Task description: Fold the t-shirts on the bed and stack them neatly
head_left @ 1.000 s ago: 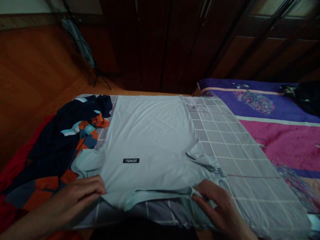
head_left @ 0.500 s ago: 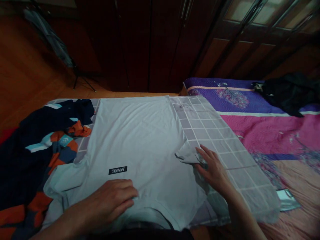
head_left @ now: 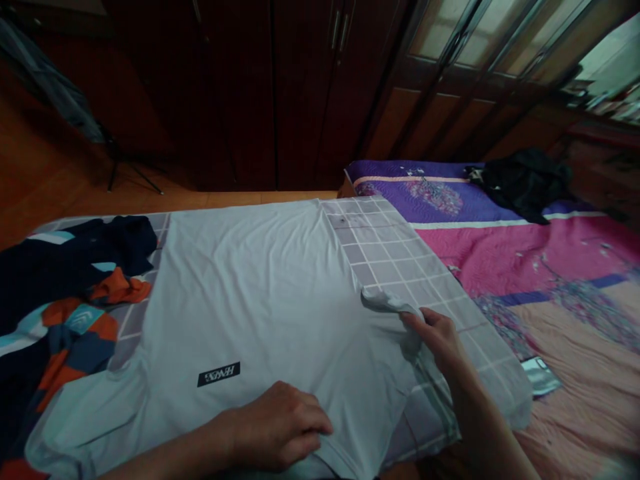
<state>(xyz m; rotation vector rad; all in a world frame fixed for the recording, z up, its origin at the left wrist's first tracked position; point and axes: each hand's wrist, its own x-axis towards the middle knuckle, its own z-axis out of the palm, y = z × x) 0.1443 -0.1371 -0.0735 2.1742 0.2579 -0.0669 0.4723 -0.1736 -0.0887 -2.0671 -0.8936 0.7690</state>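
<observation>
Shirt (head_left: 260, 287) spans table (head_left: 420, 257), far edge to nr edge. R hand (head_left: 439, 337) pinches sleeve (head_left: 387, 302); L hand (head_left: 283, 427) is on shirt, can't tell grip. Room's at far R corner; clothes pile (head_left: 107, 243) blocks L edge.

T-shirt (head_left: 260, 300): very pale grey-blue, plain.
Patch (head_left: 219, 375) on T-shirt: black, white lettering.
Sheet (head_left: 385, 240): grey, checked with white lines.
Clothes (head_left: 110, 240) at left: navy, orange, slate, light-blue and whitish pieces.
Bedspread (head_left: 500, 247): broad purple, pink and peach bands; white stripe; flower sprays on purple and peach.
Bundle (head_left: 527, 180): mostly black.
Wardrobe (head_left: 240, 100): very dark red-brown.
Floor (head_left: 235, 199): orange-brown.
</observation>
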